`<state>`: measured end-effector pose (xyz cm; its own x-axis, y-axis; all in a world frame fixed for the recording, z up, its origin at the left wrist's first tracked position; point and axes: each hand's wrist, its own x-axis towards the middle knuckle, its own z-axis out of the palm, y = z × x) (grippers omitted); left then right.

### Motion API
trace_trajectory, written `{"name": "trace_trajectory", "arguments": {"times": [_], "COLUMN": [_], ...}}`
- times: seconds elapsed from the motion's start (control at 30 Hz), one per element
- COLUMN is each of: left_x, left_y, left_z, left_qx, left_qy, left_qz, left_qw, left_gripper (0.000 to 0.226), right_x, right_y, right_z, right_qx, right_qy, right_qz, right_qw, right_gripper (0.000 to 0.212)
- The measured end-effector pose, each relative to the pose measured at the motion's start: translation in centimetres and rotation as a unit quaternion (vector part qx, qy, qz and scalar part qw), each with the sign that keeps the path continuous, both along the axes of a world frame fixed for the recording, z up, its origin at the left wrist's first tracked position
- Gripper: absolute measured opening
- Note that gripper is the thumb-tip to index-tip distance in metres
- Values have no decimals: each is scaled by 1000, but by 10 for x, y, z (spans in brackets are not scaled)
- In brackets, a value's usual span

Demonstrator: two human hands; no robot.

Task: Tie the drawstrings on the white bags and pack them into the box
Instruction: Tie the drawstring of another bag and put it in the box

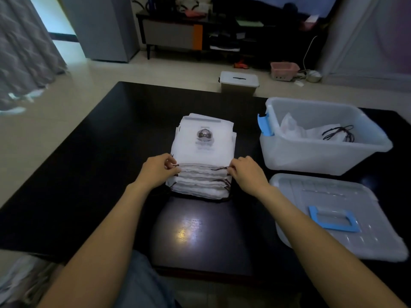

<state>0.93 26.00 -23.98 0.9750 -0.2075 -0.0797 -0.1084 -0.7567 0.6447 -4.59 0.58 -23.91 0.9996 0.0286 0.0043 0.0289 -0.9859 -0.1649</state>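
Stack of white drawstring bags (pixel 203 152) at the centre of the dark tabletop (pixel 89 163), long axis running away from the person, drawstring ends nearest. The top bag bears a small dark printed emblem. Left hand (pixel 159 171) pinches the dark drawstring (pixel 220 168) at the stack's left edge; right hand (pixel 246 172) pinches it at the right edge. Translucent box (pixel 320 156) stands right of the stack, holding tied bags; its lid (pixel 338 218) lies nearer.
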Motion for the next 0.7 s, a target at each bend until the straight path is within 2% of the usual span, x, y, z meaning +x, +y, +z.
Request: {"name": "trace_trajectory", "arguments": {"times": [0.1, 0.2, 0.27, 0.37, 0.47, 0.53, 0.57, 0.63, 0.7], "left_x": [1, 4, 6, 7, 6, 4, 1, -3, -6], "left_y": [-4, -4, -3, -4, -1, 0, 0, -3, -9], "left_z": [0, -6, -10, -8, 3, 14, 19, 27, 31], "left_qx": [51, 102, 114, 99, 14, -83, -127, -210, -292], "left_qy": [-10, -39, -30, -41, -100, -102, -92, -61, -1], "left_qz": [-3, -19, -23, -18, 19, 42, 52, 76, 107], "left_qw": [999, 994, 993, 994, 995, 990, 986, 973, 950], "left_gripper": [25, 21, 21, 17, 14, 10, 8, 8, 13], "right_x": [-3, -6, -8, -10, -12, -16, -19, -26, -32], "right_y": [-2, -1, -1, -5, -13, -19, -21, -21, -16], "right_z": [12, 26, 32, 32, 33, 35, 36, 37, 37], "right_qx": [134, 274, 312, 328, 279, 232, 247, 344, 479], "right_qy": [-1, 20, 33, 43, 17, -6, -21, -76, -153], "right_qz": [-33, -79, -98, -101, -113, -116, -111, -91, -74], "right_qw": [991, 958, 945, 938, 953, 966, 962, 931, 861], "right_gripper": [29, 40, 46, 37, 32, 30, 30, 27, 27]}}
